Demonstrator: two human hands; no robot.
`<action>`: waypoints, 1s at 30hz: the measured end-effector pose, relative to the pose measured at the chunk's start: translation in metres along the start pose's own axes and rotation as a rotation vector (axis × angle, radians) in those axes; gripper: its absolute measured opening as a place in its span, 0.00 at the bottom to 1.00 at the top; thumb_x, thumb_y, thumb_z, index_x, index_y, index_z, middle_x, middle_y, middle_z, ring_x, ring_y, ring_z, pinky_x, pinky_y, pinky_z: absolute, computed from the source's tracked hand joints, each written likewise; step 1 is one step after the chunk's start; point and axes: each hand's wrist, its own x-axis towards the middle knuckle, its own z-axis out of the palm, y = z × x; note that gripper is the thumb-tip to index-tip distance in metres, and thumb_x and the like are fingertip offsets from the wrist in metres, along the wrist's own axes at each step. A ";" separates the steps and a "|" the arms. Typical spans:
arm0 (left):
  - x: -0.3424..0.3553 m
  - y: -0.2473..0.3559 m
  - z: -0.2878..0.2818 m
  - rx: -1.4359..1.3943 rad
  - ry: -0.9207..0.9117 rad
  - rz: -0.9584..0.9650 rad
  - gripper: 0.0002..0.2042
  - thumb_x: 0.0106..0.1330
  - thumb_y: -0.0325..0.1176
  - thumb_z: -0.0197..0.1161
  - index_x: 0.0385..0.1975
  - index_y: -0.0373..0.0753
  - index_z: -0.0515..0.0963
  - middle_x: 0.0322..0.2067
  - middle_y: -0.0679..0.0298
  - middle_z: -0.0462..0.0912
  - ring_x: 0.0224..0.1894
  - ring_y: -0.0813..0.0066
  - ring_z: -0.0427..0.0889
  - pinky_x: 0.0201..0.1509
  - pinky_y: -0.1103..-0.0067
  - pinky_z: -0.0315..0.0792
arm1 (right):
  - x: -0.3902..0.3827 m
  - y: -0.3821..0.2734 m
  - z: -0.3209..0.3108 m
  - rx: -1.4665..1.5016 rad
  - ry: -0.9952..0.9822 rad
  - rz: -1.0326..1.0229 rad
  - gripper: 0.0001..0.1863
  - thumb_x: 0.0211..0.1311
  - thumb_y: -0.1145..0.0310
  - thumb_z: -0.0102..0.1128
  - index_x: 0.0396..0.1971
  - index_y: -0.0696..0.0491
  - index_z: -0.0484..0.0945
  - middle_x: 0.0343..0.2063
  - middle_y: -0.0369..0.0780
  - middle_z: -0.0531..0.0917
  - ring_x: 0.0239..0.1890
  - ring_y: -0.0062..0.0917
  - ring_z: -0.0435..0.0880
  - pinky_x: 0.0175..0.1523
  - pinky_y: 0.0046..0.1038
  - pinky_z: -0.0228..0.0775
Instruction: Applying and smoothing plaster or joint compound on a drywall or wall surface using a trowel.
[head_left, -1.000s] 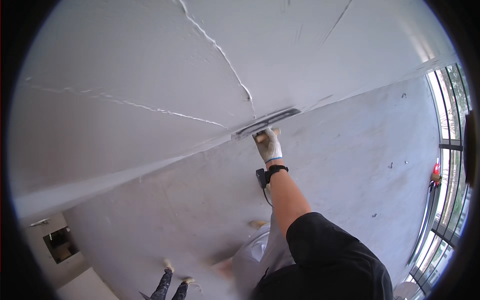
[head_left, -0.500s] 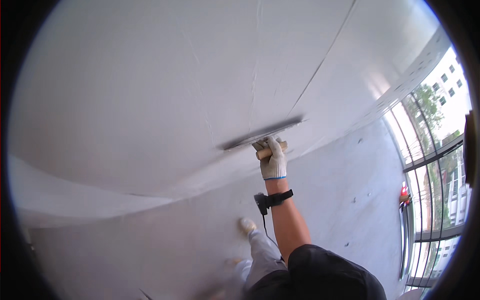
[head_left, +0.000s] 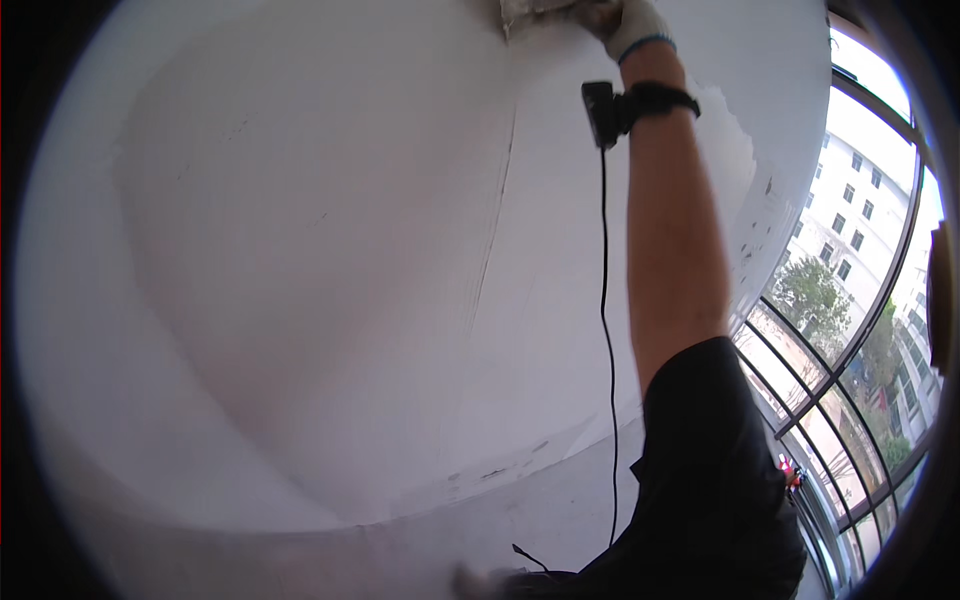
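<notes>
My right hand (head_left: pixel 632 26), in a white knitted glove with a blue cuff edge, reaches up to the top edge of the view. It is closed on a plastering trowel (head_left: pixel 525 8), whose putty-smeared blade lies against the white wall (head_left: pixel 330 300); the top of the tool is cut off by the edge. Below the blade, a thin raised line of putty runs down the wall. At the lower edge is a blurred shape (head_left: pixel 474 582) that could be my left hand; its fingers cannot be made out.
A black device on a strap (head_left: pixel 655 104) sits on my right wrist, its cable (head_left: pixel 607 320) hanging down beside the arm. Tall windows with dark frames (head_left: pixel 835 380) stand to the right. A grey floor (head_left: pixel 570 495) meets the wall's foot, where dark patches show.
My right hand has carried the trowel from low on the wall up to the top of the view. The view has tilted upward, and my legs are out of sight.
</notes>
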 end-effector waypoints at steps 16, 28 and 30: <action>0.028 0.034 0.013 1.094 -0.342 0.965 0.11 0.58 0.40 0.70 0.40 0.51 0.82 0.40 0.61 0.78 0.43 0.58 0.78 0.49 0.61 0.69 | -0.488 0.161 0.098 0.876 -1.521 0.353 0.15 0.70 0.59 0.59 0.37 0.57 0.82 0.30 0.45 0.85 0.33 0.36 0.85 0.37 0.37 0.79; -0.017 0.132 -0.029 0.617 -0.145 0.427 0.10 0.56 0.18 0.62 0.38 0.35 0.81 0.20 0.65 0.76 0.18 0.83 0.70 0.21 0.83 0.66 | -0.671 0.250 -0.030 -0.563 -1.361 0.636 0.11 0.57 0.64 0.73 0.35 0.53 0.83 0.28 0.38 0.84 0.32 0.21 0.84 0.38 0.26 0.75; -0.002 0.133 -0.046 0.537 0.003 0.318 0.12 0.58 0.18 0.61 0.42 0.33 0.79 0.20 0.67 0.75 0.18 0.84 0.70 0.21 0.83 0.66 | -0.690 0.291 -0.069 -0.361 -0.742 1.308 0.14 0.60 0.63 0.70 0.40 0.55 0.80 0.33 0.37 0.84 0.37 0.25 0.84 0.43 0.29 0.78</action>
